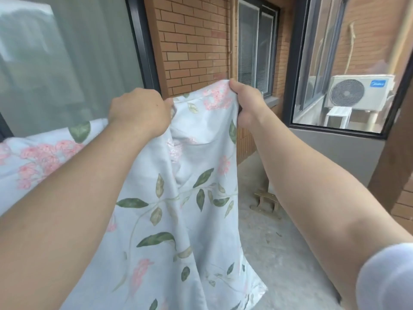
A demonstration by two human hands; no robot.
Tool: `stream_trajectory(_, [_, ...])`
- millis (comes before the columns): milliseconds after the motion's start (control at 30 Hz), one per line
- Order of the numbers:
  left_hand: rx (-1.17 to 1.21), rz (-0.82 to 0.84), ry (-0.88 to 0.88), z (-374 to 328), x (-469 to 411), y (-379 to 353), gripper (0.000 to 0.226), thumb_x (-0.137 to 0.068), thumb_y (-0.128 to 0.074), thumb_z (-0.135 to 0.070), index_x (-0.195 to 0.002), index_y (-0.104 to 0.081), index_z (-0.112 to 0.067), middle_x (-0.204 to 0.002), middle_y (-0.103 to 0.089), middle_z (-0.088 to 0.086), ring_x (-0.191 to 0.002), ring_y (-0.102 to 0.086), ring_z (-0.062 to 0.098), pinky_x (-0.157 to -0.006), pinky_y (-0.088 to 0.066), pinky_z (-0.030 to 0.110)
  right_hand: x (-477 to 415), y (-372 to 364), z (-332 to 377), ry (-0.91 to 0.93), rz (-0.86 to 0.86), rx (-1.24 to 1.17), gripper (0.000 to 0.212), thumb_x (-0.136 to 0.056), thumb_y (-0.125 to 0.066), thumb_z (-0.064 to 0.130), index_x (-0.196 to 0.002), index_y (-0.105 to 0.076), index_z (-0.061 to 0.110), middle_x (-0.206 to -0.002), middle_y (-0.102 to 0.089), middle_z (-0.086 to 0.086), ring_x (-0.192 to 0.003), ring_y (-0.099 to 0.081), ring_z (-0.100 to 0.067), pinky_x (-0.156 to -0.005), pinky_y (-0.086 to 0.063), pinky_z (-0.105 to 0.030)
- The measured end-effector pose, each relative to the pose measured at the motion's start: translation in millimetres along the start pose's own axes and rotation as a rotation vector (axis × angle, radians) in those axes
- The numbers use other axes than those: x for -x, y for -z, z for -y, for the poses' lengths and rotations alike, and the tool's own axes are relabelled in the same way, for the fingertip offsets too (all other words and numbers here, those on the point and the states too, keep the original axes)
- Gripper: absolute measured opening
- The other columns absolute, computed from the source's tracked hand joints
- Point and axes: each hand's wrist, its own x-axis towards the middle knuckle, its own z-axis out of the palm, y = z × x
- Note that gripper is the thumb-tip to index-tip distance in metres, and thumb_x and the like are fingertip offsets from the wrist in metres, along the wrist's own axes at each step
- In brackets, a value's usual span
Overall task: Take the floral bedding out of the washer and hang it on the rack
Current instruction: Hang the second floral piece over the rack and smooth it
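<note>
In left grip (139,113), right grip (245,101): bedding (190,209)

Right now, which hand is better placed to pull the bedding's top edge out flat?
Right, probably. The right hand grips the bedding at its free end, with open space beside it. The left hand grips mid-edge, next to the part already lying at left.
</note>
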Motion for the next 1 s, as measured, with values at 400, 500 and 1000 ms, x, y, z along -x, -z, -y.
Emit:
stream_trajectory(400, [0.023, -0.003, 0.053, -64.2, -43.5, -11.6, 0.033, -0.099, -0.036, -0.036, -0.092, -0.062, -0.018, -0.097, -0.062, 0.008, -0.090, -0.058, 0.034, -0.069, -0.039, 0.034, -85.2, 45.7, 49.2, 0.066, 0.086, -0.089, 0.034, -0.096, -0.066, 0.033, -0.121, -0.068, 0.010, -0.094, -0.079, -0.009, -0.083, -0.077, -0.026, -0.071, -0.063, -0.045])
stream_trajectory(500, [0.024, -0.040, 0.038, -82.9, -52.3, -16.0, 0.022, -0.092, -0.041, -0.023, -0.088, -0.063, -0.019, -0.091, -0.063, 0.006, -0.084, -0.059, 0.033, -0.062, -0.037, 0.031, -99.4, 63.3, 52.2, 0.084, 0.130, -0.130, 0.030, -0.098, -0.064, 0.029, -0.119, -0.067, 0.008, -0.091, -0.079, -0.009, -0.082, -0.077, -0.025, -0.068, -0.063, -0.042])
stream_trajectory(1000, [0.098, -0.278, 0.143, -142.0, -107.2, -29.8, 0.021, -0.102, -0.039, -0.019, -0.099, -0.060, -0.017, -0.098, -0.064, 0.011, -0.077, -0.048, 0.031, -0.066, -0.032, 0.036, -140.3, 141.6, 48.7, -0.006, 0.219, -0.262, 0.030, -0.099, -0.061, 0.023, -0.119, -0.066, 0.002, -0.111, -0.075, -0.015, -0.100, -0.074, -0.033, -0.090, -0.058, -0.052])
